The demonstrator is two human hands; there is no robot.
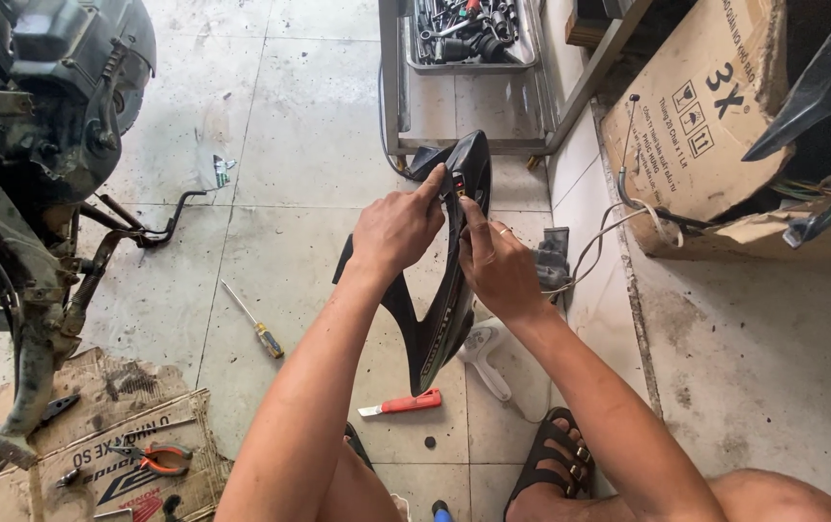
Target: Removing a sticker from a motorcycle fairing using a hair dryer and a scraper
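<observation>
both hands [444, 246] on black panel [444, 319] near brown carton [696, 106]

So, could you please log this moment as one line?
left hand: grips black fairing panel | right hand: fingers on panel's upper edge | floor: screwdriver, red-handled knife

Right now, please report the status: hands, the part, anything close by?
Left hand and right hand both grip the black plastic panel, held upright above the tile floor. Red-handled knife and screwdriver lie below.
</observation>
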